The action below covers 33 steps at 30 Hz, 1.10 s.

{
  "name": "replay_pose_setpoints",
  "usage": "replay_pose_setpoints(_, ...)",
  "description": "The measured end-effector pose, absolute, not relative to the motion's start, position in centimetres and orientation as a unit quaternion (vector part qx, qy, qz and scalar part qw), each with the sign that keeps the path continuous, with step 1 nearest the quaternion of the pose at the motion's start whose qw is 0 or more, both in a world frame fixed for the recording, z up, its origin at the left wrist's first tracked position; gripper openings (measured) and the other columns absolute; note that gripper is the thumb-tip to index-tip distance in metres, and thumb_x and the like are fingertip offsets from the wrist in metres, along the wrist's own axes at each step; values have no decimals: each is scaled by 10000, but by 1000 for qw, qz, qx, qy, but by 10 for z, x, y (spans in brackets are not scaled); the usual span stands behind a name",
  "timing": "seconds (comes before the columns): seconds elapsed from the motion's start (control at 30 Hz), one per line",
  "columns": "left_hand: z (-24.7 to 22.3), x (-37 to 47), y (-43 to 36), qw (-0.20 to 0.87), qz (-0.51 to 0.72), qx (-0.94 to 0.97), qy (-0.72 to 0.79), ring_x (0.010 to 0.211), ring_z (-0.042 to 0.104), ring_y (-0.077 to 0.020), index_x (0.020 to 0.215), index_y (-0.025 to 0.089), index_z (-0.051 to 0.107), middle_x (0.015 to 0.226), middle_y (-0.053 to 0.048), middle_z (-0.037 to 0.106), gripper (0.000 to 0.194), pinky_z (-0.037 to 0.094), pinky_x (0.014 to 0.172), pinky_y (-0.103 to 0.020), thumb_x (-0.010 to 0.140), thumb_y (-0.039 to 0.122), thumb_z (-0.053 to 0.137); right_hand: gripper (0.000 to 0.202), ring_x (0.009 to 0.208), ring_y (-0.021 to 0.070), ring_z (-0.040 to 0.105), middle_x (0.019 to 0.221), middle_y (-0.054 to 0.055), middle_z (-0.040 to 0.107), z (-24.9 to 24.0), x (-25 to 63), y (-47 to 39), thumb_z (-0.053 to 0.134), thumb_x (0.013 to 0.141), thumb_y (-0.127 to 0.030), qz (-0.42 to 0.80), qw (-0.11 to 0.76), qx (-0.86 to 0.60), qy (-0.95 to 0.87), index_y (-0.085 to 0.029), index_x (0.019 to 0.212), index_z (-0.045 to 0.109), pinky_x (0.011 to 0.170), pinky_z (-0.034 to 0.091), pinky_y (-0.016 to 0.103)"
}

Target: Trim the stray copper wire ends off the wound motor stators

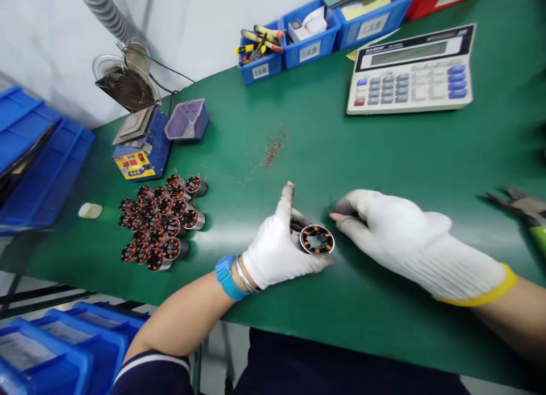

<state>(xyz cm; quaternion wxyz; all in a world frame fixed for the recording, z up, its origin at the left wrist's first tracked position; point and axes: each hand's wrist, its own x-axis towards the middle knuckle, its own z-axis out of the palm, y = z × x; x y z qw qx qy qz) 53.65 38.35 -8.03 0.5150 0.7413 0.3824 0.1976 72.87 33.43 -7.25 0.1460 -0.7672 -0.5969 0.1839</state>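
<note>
My left hand (277, 250), in a white glove with a blue strap at the wrist, grips a motor stator (317, 239). The stator is a short metal cylinder with copper windings and black inserts showing round its open end, which faces up toward me. Just to its right, apart from it, is my gloved right hand (384, 230), its thumb and index fingertips pinched together. Whatever may be between those tips is too small to make out. Several similar stators (172, 227) stand packed in a group on the left of the green table (239, 213).
Copper wire scraps (271, 151) lie mid-table. Behind are a blue control box (143, 150), a purple tray (187, 120), blue tool boxes (261, 70) and a calculator (413, 76). Green-handled pliers (526, 207) lie at right. Blue bins (46, 349) stand below, left.
</note>
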Motion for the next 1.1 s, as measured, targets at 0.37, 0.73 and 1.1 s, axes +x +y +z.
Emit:
replay_pose_setpoints(0.37, -77, 534, 386, 522, 188, 738, 385, 900, 719, -223, 1640, 198, 53, 1011, -31, 718, 1412, 570, 863, -371, 557, 423, 930, 510, 989, 305, 687, 1259, 79, 680, -66, 733, 338, 569, 804, -551, 221, 220, -688, -655, -274, 1219, 678, 667, 540, 396)
replay_pose_setpoints(0.73, -77, 534, 390, 473, 164, 779, 377, 847, 713, -198, 1635, 192, 38, 1030, -25, 705, 1341, 575, 817, -354, 619, 428, 882, 243, 708, 242, 624, 860, 61, 662, -78, 735, 305, 480, 823, -443, 153, 109, -733, -654, -238, 736, 577, 495, 371, 328)
replay_pose_setpoints(1.1, -76, 528, 397, 474, 167, 778, 376, 866, 719, -189, 1634, 212, 61, 1061, -38, 713, 1286, 561, 805, -319, 627, 369, 846, 423, 581, 180, 562, 934, 84, 698, -81, 722, 316, 361, 926, -227, -4, 72, -631, -772, -278, 1174, 700, 494, 281, 320)
